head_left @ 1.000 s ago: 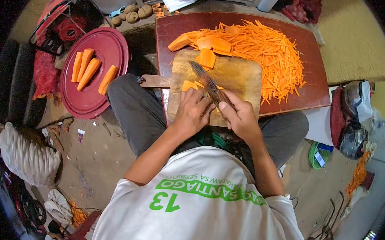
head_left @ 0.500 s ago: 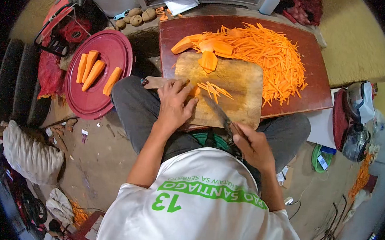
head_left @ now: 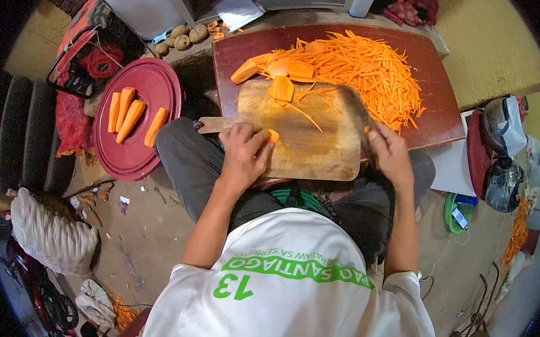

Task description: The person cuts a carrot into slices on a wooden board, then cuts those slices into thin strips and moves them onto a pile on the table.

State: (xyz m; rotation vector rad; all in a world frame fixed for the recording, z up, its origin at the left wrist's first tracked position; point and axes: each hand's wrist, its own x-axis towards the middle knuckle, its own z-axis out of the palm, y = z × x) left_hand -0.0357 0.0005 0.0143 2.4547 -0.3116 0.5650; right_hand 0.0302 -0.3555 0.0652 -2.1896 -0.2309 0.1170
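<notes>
My left hand point(head_left: 244, 149) lies on the left side of the wooden cutting board point(head_left: 308, 152), its fingers closed on a carrot piece point(head_left: 273, 136). My right hand point(head_left: 389, 150), at the board's right edge, grips a knife point(head_left: 354, 105) whose blade is blurred and points up and left over the board. A few loose strips point(head_left: 305, 116) lie on the board. Carrot slices point(head_left: 282, 89) rest at its top edge. Beyond it is a large pile of shredded carrot point(head_left: 376, 76) on the dark red table point(head_left: 440, 111).
A red round lid point(head_left: 117, 161) at the left holds several peeled carrots point(head_left: 131, 121). Brown roundish vegetables point(head_left: 182, 39) lie behind, near a white container point(head_left: 145, 3). A green basket point(head_left: 451, 214) with a phone stands at the right. A white sack point(head_left: 52, 231) lies at lower left.
My right hand and the knife have moved up and right to the board's right edge. The cut strips have left the board's middle; some now lie near its top. The view has shifted slightly.
</notes>
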